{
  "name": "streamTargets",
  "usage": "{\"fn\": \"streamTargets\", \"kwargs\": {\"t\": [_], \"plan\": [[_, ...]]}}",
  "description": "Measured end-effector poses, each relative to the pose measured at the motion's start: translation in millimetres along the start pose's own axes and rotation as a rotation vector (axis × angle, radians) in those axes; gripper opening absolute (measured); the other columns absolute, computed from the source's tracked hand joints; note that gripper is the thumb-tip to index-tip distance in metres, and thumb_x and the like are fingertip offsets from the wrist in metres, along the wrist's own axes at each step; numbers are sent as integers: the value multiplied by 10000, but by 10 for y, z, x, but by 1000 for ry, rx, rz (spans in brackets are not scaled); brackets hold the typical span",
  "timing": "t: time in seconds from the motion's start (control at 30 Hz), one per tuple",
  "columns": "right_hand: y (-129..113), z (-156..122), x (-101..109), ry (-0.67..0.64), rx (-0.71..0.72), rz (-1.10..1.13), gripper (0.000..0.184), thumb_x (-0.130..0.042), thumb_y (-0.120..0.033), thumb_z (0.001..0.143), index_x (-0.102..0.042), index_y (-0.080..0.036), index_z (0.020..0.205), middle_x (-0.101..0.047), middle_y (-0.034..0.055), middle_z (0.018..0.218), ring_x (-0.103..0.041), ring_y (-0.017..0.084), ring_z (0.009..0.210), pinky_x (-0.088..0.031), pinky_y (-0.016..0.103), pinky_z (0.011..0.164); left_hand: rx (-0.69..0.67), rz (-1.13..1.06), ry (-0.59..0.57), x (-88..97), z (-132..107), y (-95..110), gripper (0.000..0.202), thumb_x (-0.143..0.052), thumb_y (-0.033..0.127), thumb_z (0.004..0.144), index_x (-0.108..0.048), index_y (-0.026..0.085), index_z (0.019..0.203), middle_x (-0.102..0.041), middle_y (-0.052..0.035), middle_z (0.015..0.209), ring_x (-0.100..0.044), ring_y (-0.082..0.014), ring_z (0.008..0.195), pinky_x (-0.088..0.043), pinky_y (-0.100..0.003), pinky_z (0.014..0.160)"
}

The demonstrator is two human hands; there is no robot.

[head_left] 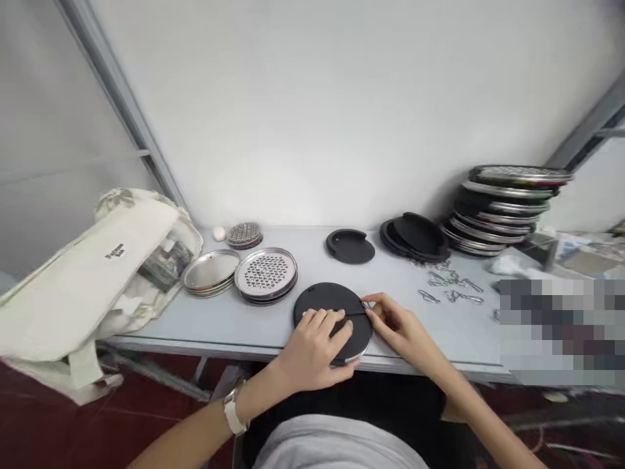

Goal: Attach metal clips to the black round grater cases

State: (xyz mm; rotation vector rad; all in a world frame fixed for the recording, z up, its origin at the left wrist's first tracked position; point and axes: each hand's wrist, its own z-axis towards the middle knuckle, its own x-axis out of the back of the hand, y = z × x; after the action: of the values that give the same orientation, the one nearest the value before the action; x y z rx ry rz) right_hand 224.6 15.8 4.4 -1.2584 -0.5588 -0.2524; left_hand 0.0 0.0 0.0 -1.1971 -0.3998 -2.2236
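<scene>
Head view: we see one flat, round, matte black disc (332,305) lying at the front edge of the smooth grey table (234,326). The left hand (317,345) lies spread open, palm down on it, and the right hand (395,322) pinches its right rim between the fingertips. Behind it we count two shiny steel pieces, one perforated pan (266,273) and one plain pan (211,270), one single black lid (350,246) and a scatter of bent wire clips (452,286).

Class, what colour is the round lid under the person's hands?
Black, with a thin silvery edge at its near rim; the lid shows best in the head view.
</scene>
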Motion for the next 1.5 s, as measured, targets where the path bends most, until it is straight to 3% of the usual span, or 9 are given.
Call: {"fn": "streamTargets", "kwargs": {"t": [1.5], "plan": [[-48, -26, 6, 28, 0, -69, 269, -416, -411, 964, -485, -210, 1129, -352, -68, 626, -366, 131, 573, -342, 244, 561, -6, 1, 13, 4, 38, -6, 471, -537, 454, 864, -580, 139, 1212, -583, -135, 1227, -548, -278, 1015, -433, -417, 852]]}}
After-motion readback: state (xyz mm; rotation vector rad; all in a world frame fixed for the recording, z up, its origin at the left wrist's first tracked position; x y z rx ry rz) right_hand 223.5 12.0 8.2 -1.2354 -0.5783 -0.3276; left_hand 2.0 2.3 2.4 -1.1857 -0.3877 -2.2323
